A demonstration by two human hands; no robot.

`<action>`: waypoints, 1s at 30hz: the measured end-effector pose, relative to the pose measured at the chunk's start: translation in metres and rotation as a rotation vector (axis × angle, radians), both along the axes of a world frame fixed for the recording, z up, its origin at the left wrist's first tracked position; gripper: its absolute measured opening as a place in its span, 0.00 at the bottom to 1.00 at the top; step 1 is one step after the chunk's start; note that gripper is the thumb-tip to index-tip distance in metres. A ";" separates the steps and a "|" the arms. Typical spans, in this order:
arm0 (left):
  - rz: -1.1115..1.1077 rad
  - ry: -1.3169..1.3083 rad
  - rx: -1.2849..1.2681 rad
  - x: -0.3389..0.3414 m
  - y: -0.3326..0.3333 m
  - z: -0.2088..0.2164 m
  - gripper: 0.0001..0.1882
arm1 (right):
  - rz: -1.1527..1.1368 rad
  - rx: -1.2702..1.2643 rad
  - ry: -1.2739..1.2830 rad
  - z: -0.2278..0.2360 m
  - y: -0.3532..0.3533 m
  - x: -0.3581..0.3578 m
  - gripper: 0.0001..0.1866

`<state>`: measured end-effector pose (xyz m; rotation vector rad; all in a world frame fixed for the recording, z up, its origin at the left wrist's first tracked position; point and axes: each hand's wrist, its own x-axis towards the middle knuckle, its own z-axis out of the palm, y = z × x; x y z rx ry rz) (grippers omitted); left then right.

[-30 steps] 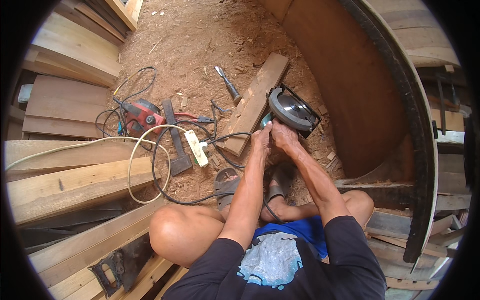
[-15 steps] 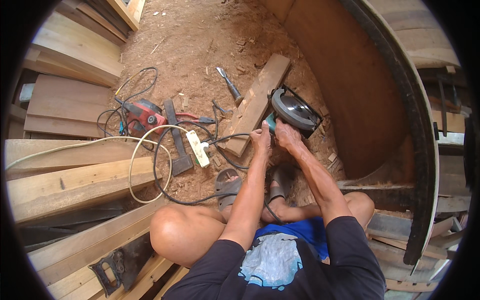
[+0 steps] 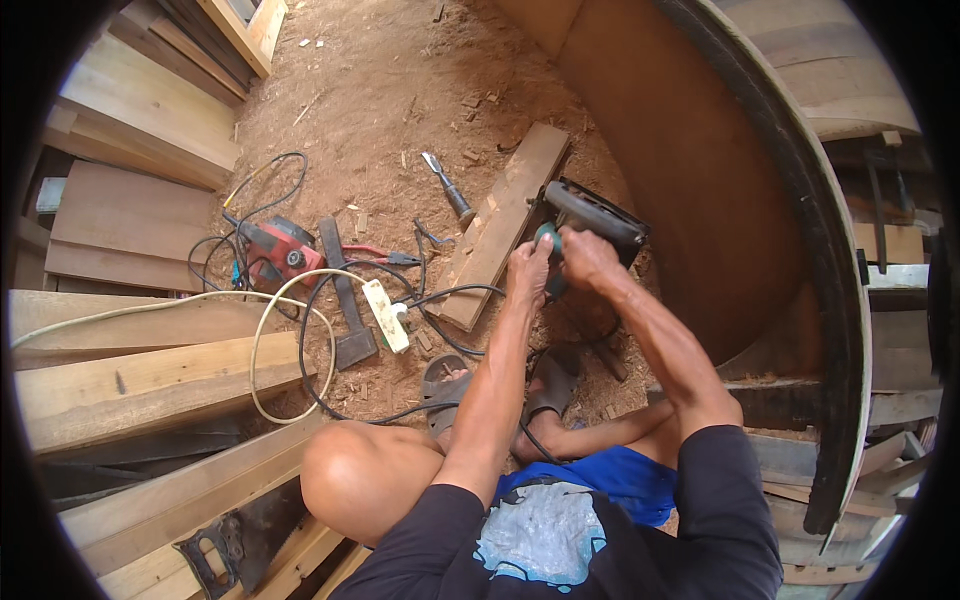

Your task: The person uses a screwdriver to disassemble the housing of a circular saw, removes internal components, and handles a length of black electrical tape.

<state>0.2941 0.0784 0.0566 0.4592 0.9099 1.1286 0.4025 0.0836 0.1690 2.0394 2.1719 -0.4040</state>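
Note:
Both hands hold a teal-and-black circular saw [image 3: 597, 215] at the right edge of a wooden board [image 3: 508, 225] lying on the ground. My left hand [image 3: 528, 272] is closed on the saw's teal handle, its thumb on top. My right hand [image 3: 590, 260] is wrapped round the saw's body just to the right. The saw stands tilted, its dark guard seen nearly edge-on, and the blade is mostly hidden. A black cord [image 3: 460, 296] runs near the board toward a white extension socket [image 3: 386, 316].
Left of the board lie a chisel [image 3: 448, 188], red-handled pliers [image 3: 384, 256], a hammer-like tool [image 3: 345, 300] and a red power planer [image 3: 282, 250]. Stacked planks [image 3: 160, 385] and a handsaw [image 3: 220, 550] fill the left side. A large curved brown panel [image 3: 690, 180] rises at the right.
The saw has been turned from showing its blade's flat side to a more upright stance, with my hands still on it. My right elbow has swung outward, and the view has shifted slightly.

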 end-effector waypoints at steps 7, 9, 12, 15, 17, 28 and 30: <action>-0.110 0.773 0.717 -0.018 0.053 0.124 0.23 | 0.024 0.077 0.360 0.114 0.020 0.054 0.20; -0.036 0.898 0.890 -0.031 0.065 0.149 0.26 | -0.064 -0.017 0.478 0.154 0.015 0.040 0.18; -0.314 0.769 0.942 -0.029 0.066 0.180 0.32 | -0.097 0.004 0.571 0.173 0.005 0.051 0.11; -0.313 0.468 0.899 -0.030 0.066 0.181 0.32 | -0.056 0.017 0.597 0.181 0.001 0.047 0.10; -0.289 0.544 0.894 -0.025 0.059 0.186 0.30 | -0.039 0.030 0.602 0.182 -0.001 0.050 0.10; -0.261 0.248 0.760 -0.003 0.051 0.166 0.25 | -0.092 0.010 0.609 0.173 -0.005 0.050 0.14; -0.274 0.233 0.745 0.001 0.052 0.164 0.26 | -0.102 -0.003 0.592 0.172 -0.003 0.053 0.14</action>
